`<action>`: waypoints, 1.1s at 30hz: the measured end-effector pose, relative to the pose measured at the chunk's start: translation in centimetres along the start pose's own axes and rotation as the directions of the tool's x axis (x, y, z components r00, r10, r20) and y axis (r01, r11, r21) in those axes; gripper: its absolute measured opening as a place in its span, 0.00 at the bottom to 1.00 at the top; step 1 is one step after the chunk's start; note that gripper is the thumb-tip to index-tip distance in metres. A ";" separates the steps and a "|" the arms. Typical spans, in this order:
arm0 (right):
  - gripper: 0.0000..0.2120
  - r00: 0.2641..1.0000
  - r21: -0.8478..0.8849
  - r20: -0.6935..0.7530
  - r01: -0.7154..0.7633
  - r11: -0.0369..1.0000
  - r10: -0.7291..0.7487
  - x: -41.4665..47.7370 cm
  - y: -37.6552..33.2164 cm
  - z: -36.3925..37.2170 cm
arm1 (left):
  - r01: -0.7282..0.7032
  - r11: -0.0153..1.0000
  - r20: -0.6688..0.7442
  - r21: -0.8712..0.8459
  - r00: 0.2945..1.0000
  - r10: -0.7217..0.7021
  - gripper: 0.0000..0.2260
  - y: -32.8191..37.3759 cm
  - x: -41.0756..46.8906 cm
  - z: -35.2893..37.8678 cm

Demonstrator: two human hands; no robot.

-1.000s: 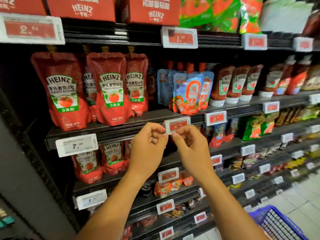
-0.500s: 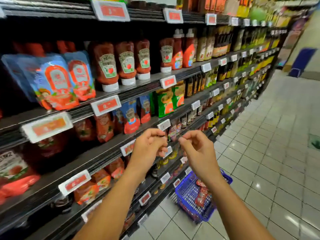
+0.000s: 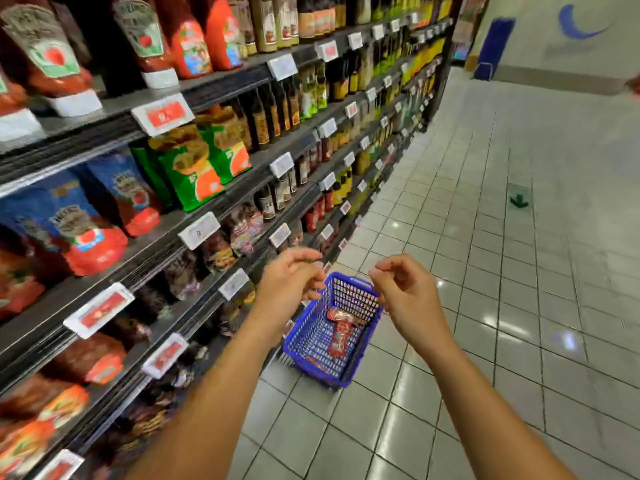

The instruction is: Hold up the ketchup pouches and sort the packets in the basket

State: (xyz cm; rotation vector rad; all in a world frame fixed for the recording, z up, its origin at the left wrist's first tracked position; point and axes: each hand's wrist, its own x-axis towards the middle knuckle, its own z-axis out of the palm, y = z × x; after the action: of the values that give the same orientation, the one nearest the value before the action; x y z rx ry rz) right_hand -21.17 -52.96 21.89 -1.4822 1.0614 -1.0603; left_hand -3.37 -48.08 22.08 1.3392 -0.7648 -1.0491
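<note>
Left hand (image 3: 289, 284): fingers loosely curled, empty, touching nothing. Right hand (image 3: 403, 292): same condition, fingers loosely bent, empty. Both hang in the air above the blue basket (image 3: 304, 341), which stands on the tiled floor (image 3: 485, 271) beside the shelf (image 3: 194, 244) and contains red packets (image 3: 341, 329).

Left hand (image 3: 289, 284) and right hand (image 3: 403, 292) raised, fingers loosely curled, empty.

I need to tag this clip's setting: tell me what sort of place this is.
A supermarket aisle, most likely: long dark shelves stocked with sauce bottles and pouches, white-and-red price tags clipped along the shelf edges, and a blue plastic shopping basket standing on the tiled floor.
</note>
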 end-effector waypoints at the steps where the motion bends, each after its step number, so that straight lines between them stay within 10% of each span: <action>1: 0.03 1.000 -0.009 -0.009 -0.017 1.000 0.016 0.6 0.7 -0.4 | 0.016 1.000 0.005 0.003 1.000 -0.016 0.06 -0.4 0.7 0.2; 33: 0.07 0.840 -0.082 -0.122 -0.539 0.838 0.528 28.1 30.8 2.5 | 0.608 0.792 -0.073 0.064 0.794 -0.604 0.08 -24.0 35.9 -0.3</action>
State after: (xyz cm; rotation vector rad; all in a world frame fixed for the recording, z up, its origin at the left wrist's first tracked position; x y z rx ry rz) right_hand -15.32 -83.60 -5.93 -1.1190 1.5154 -0.6779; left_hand 6.52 -79.13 -6.24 1.7360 -0.3318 -1.4908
